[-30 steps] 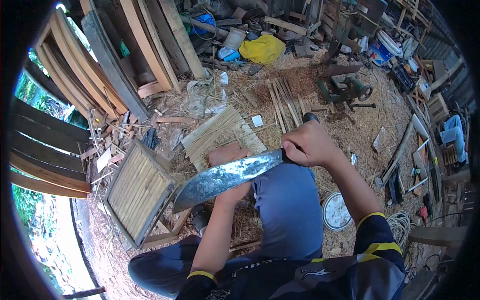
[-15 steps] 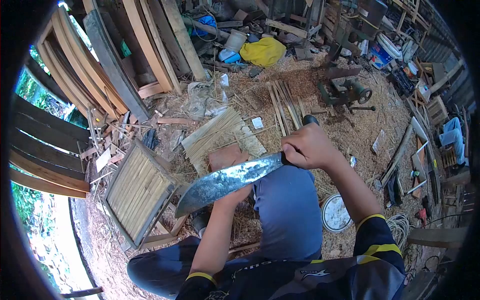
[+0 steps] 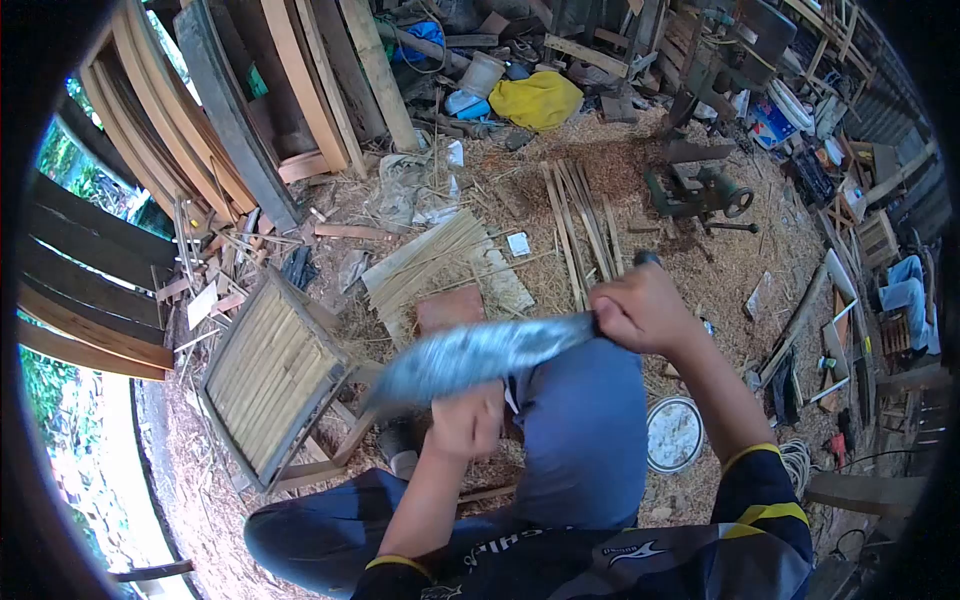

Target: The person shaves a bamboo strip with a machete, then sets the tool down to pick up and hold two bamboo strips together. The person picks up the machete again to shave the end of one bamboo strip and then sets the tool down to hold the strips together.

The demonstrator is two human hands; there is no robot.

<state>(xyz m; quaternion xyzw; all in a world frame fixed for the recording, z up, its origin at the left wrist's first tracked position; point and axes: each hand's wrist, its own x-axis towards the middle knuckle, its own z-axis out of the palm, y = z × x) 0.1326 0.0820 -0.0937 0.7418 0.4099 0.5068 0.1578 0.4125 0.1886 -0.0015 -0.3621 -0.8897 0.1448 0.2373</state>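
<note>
My right hand (image 3: 648,308) is closed around the dark handle of a large machete (image 3: 480,355). Its broad blade points left across my raised knee and is blurred by motion. Just under the blade is my left hand (image 3: 468,425), its fingers curled; the blade covers its upper part, and I cannot make out what it holds, if anything. Beyond the blade lie a reddish flat block (image 3: 450,308) and a sheaf of thin bamboo strips (image 3: 425,262). A small bench with a bamboo-slat top (image 3: 270,385) stands to the left of my left hand.
Several long wooden strips (image 3: 580,215) lie on the shavings-covered ground ahead. A green metal vise (image 3: 695,190) stands at the right back. Near my right forearm is a round lid (image 3: 675,435). Long boards (image 3: 235,110) lean at the left, and a yellow cloth (image 3: 537,100) lies behind.
My right hand has shifted slightly right and down with the machete. My left hand, mostly hidden behind the blade before, now shows below it with curled fingers.
</note>
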